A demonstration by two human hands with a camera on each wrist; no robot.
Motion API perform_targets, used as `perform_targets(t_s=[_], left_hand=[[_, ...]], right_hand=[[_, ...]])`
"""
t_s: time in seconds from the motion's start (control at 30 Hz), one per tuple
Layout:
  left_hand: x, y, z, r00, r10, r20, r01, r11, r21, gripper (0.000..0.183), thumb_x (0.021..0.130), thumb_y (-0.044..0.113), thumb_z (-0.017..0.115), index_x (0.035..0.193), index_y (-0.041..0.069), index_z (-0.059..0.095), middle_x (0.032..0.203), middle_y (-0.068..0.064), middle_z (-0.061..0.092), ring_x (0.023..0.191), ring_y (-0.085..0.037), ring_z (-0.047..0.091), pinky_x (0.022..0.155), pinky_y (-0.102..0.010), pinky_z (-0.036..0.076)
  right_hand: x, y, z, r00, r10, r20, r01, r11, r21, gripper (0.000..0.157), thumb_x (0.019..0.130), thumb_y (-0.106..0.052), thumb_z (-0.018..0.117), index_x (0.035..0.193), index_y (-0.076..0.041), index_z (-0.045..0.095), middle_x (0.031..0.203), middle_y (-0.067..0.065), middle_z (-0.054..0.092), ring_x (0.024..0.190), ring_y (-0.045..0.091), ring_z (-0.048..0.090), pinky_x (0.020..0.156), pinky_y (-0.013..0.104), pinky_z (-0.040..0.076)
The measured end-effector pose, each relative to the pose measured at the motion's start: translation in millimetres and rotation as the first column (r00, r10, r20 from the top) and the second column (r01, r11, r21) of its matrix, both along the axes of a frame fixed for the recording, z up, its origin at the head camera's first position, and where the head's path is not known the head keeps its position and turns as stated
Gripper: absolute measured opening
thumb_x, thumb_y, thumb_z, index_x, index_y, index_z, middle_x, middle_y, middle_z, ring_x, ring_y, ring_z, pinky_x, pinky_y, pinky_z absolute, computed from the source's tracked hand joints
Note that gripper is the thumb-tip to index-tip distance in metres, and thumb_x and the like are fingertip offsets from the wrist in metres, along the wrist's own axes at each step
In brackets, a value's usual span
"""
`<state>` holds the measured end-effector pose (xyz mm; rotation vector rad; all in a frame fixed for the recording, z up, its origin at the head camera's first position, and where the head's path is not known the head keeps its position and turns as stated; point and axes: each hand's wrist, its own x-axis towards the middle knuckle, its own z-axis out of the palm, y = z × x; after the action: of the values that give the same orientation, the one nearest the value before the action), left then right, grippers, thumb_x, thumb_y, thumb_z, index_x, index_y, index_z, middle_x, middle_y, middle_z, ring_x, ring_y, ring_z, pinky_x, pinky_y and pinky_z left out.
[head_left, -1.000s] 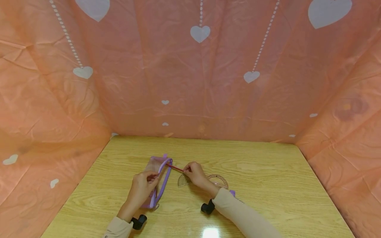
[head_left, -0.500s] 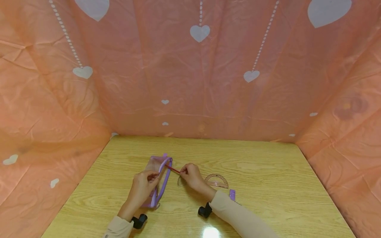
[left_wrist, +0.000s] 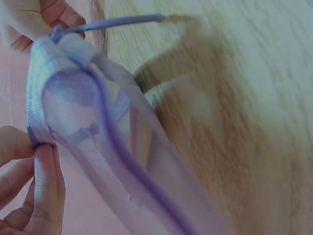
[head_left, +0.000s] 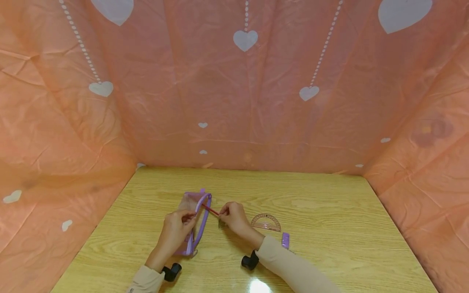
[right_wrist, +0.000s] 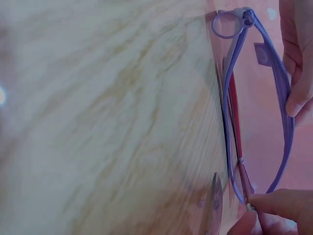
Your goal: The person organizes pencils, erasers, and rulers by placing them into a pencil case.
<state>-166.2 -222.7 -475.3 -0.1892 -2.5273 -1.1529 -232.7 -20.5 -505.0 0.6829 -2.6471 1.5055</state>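
In the head view, the left hand (head_left: 177, 228) pinches the raised edge of a translucent mesh pouch with lilac zip borders (head_left: 189, 200), its fingers closed on the fabric. The pouch sits on the yellow wood-grain worktop (head_left: 329, 211), its mouth gaping. The right hand (head_left: 234, 219) pinches one end of a slim red stick (head_left: 211, 210); the other end lies inside the mouth. To the right of that hand rest a clear pinkish half-round protractor (head_left: 266, 226) and a small flat purple strip (head_left: 285, 240), near each other.

In the left wrist view, the left hand's fingertips hold the zip border, and a narrow tan shape (left_wrist: 144, 147) shows through the mesh.

In the right wrist view, thumb and finger grip the red stick's end beside the mouth; a thin ring (right_wrist: 225, 25) hangs at the zip's far end.
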Motion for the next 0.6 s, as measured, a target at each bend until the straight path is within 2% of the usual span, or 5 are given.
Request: perform_targets(t_s=[0.17, 0.43, 0.6], left_hand=[[-0.1, 0.0, -0.1, 1.0, -0.002, -0.006, 0.002, 1.0, -0.003, 0.012, 0.081, -0.008, 0.076, 0.093, -0.006, 0.075, 0.077, -0.007, 0.07, 0.068, -0.017, 0.067, 0.058, -0.022, 0.055], [-0.5, -2.0, -2.1, 1.0, 0.011, -0.022, -0.012, 1.0, -0.022, 0.01, 0.081, -0.007, 0.076, 0.091, -0.005, 0.075, 0.076, -0.006, 0.07, 0.067, -0.015, 0.066, 0.058, -0.022, 0.055], [-1.2, -1.7, -3.7, 0.999, 0.009, -0.031, -0.009, 1.0, -0.018, 0.011, 0.08, -0.008, 0.077, 0.09, -0.005, 0.075, 0.075, -0.007, 0.07, 0.066, -0.016, 0.066, 0.057, -0.022, 0.055]], right_hand=[[3.8, -1.1, 0.6, 1.0, -0.005, 0.014, 0.005, 1.0, -0.028, 0.01, 0.082, 0.008, 0.073, 0.077, 0.001, 0.07, 0.067, 0.002, 0.064, 0.058, 0.004, 0.053, 0.052, 0.019, 0.047], [13.5, -4.9, 1.9, 0.996, 0.003, 0.093, 0.007, 0.995, -0.102, 0.012, 0.075, 0.015, 0.073, 0.074, 0.004, 0.069, 0.062, 0.004, 0.064, 0.053, 0.003, 0.053, 0.048, 0.018, 0.045], [17.5, -5.2, 2.7, 0.996, -0.009, 0.093, 0.02, 0.993, -0.112, 0.01, 0.075, 0.013, 0.075, 0.074, 0.005, 0.069, 0.063, 0.005, 0.065, 0.052, 0.003, 0.054, 0.047, 0.018, 0.046]])
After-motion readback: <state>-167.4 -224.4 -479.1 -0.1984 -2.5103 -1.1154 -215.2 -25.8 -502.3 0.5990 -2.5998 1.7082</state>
